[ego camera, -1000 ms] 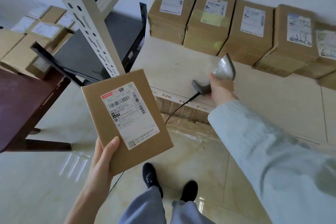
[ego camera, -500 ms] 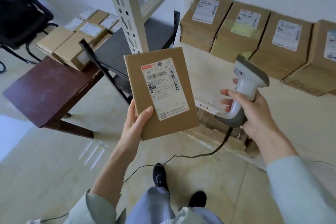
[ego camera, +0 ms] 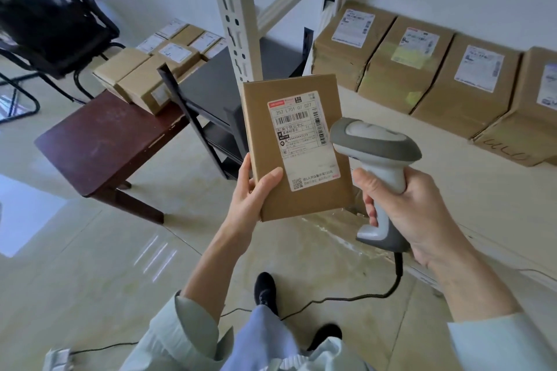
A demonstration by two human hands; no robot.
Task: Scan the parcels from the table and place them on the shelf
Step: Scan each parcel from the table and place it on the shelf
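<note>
Low in the middle of the frame, the left hand (ego camera: 251,200) holds a flat parcel (ego camera: 297,147) by its bottom left corner. The thumb lies on the front and the fingers curl round the back. The parcel stands almost straight up, with its white label (ego camera: 303,141) facing the camera.

Just to the right, the right hand (ego camera: 407,208) is wrapped tight round the handle of a scanner (ego camera: 376,156). The scanner head sits just beside the parcel's right edge, near the label. Its cord (ego camera: 398,272) hangs down and runs along the floor by the feet.

What could go wrong? The parcel is only held at one corner, so I think it could tip or slip out and fall on the floor. The scanner head seems to point past the label, not right at the bars, so the scan might miss. It is also very close, and could bump the parcel. The cord is by the shoes (ego camera: 265,288), so a step could trip on it or tug the scanner.

Farther back on the left, more parcels (ego camera: 144,78) wait on a dark table (ego camera: 99,147). At the upper right, a row of boxes (ego camera: 404,63) stands on the shelf (ego camera: 452,178). The held parcel could knock one when it goes there.
</note>
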